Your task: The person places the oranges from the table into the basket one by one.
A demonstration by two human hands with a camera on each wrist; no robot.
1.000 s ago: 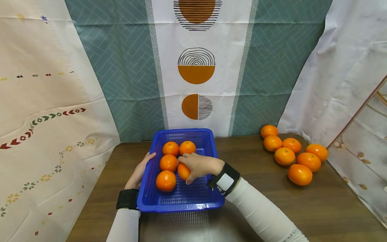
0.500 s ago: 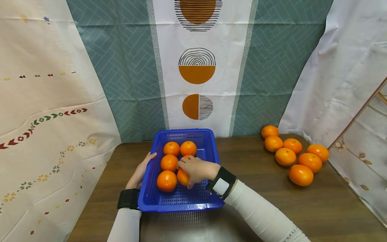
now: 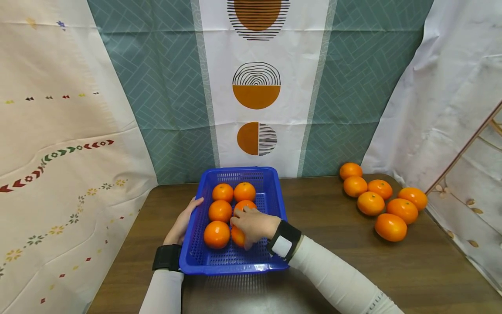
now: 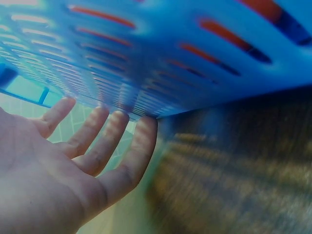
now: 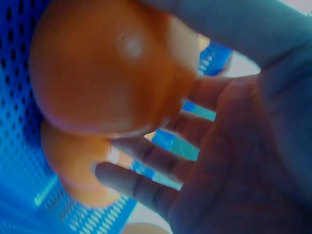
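Printed fabric hangs around three sides of the brown worktop point(image 3: 329, 213): a green-and-white cloth point(image 3: 349, 87) with circle motifs behind, a cream cloth point(image 3: 59, 122) with small flowers at left, a pale cloth point(image 3: 443, 109) with leafy sprigs at right. Seven loose oranges point(image 3: 370, 203) sit in a cluster toward the worktop's right, well apart from the blue basket point(image 3: 235, 269). Inside the basket are two columns of three oranges. The nearest orange of the right column point(image 3: 237, 237) lies between thumb and fingers of the right hand point(image 3: 255, 226), which hides part of it and of the orange just behind point(image 3: 245, 205). The left hand point(image 3: 183, 222) is at the basket's left side, fingers fairly straight, fingertips against the slotted outer wall. Black bands circle both wrists, over white sleeves.
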